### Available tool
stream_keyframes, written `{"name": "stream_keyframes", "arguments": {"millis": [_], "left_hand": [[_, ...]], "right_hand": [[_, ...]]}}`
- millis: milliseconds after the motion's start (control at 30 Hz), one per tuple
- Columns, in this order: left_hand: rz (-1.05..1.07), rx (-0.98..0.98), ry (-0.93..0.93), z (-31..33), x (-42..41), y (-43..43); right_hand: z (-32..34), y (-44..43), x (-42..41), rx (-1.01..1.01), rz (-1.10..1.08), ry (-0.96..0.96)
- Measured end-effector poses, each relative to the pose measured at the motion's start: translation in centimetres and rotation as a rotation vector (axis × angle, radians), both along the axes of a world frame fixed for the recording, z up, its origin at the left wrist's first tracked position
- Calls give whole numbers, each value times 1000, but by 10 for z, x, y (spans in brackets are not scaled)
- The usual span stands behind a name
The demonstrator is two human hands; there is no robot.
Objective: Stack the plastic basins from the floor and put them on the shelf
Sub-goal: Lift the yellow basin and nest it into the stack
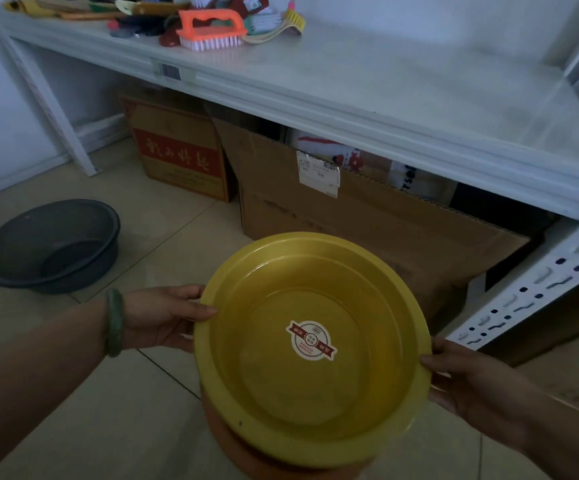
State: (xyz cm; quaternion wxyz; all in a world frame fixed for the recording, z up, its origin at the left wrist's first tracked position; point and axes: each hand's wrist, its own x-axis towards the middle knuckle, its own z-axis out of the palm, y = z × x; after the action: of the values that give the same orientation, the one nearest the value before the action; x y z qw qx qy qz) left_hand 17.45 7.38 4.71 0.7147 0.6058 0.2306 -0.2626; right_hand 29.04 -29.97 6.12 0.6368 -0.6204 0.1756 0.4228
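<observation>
I hold a yellow plastic basin (pixel 315 389) with a round red-and-white sticker inside, above the tiled floor. My left hand (pixel 163 317) grips its left rim and my right hand (pixel 471 382) grips its right rim. Under it, an orange-brown basin (pixel 246 455) shows at the lower edge; the yellow one sits in it. A dark grey basin (pixel 21 244) lies on the floor at the left, apart from both hands. The white shelf (pixel 367 74) runs across the top, its right part bare.
Brushes and small goods, among them an orange scrubbing brush (pixel 211 29), crowd the shelf's left end. Cardboard boxes (pixel 367 216) stand on the floor under the shelf. A white perforated upright (pixel 537 289) slants at the right. A white shelf leg (pixel 59 112) stands at the left.
</observation>
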Motion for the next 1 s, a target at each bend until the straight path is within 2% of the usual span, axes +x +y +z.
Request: {"name": "stream_keyframes", "arguments": {"millis": [633,733,1000], "left_hand": [[12,65,132,-17,-6,-12],[1,166,157,-23,-7,-14],[-196,665,229,-30,-3,-30]], "right_hand": [[-32,-9,-3,-76,66,-53],[-40,-9,-4,-121,122,-75],[-53,-7,-10,-250,253,-191]]}}
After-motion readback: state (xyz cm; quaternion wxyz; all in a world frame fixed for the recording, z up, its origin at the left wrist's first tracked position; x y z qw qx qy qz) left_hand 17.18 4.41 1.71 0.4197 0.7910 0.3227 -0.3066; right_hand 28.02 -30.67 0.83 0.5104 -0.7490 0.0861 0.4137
